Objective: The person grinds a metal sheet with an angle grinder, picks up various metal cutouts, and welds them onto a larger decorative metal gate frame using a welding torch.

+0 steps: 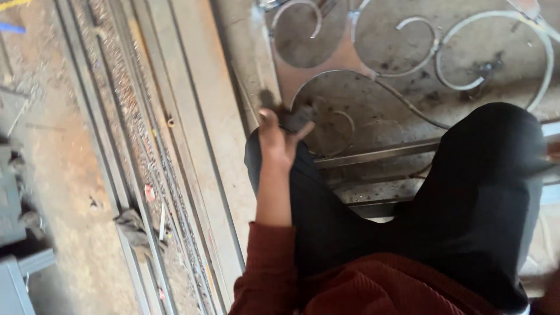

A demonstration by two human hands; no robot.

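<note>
- A small dark tool, blurred and hard to name, sits in the person's left hand, just past the left knee and over the edge of the metal scrollwork.
- The left hand is wrapped around that tool, thumb out to the right side, fingers curled over the top; the red ribbed sleeve ends partway down the forearm.
- A thin cable trails from near the tool to the right, across the concrete.
- The right hand is out of sight, so its grip cannot be told.
- The person's legs in black trousers bend over the work, knees apart.
- Beneath and ahead lies a metal scrollwork frame of curled bars on the concrete floor, with straight flat bars crossing between the knees.
- To the left, long steel bars run side by side up the picture.
- A crumpled grey rag lies on those long bars, well apart from the hand.
- Grey metal boxes stand at the far left edge.
</note>
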